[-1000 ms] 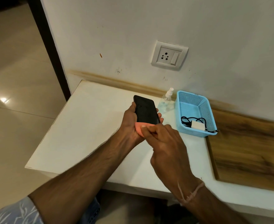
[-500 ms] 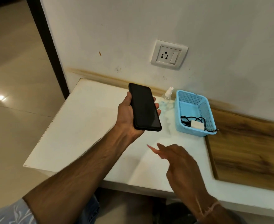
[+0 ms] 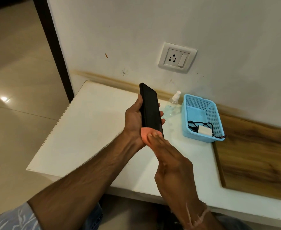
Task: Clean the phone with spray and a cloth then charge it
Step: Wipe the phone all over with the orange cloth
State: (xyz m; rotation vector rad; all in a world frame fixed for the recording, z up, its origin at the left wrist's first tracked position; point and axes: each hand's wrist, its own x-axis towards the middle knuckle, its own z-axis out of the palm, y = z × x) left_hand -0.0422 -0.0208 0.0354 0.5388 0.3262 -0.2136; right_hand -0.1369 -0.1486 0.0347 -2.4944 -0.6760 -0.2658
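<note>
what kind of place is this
Probably a room in a home: a white ledge below a wall socket, glossy floor tiles, and a blue basket holding a charger.

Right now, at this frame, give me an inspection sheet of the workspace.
Surface: white table, wood-grain section at its right.
Job's things: black phone held off the table; orange cloth at its lower end; spray bottle standing beside blue basket; white charger inside the basket.
Clutter: nothing seen.
Grippers: left hand grips the phone; right hand presses the cloth with straight fingers, blurred.
Cables: black cable coiled in the basket, one end over the rim.
Surroundings: wall socket above the table, nothing plugged in; tiled floor at left.
</note>
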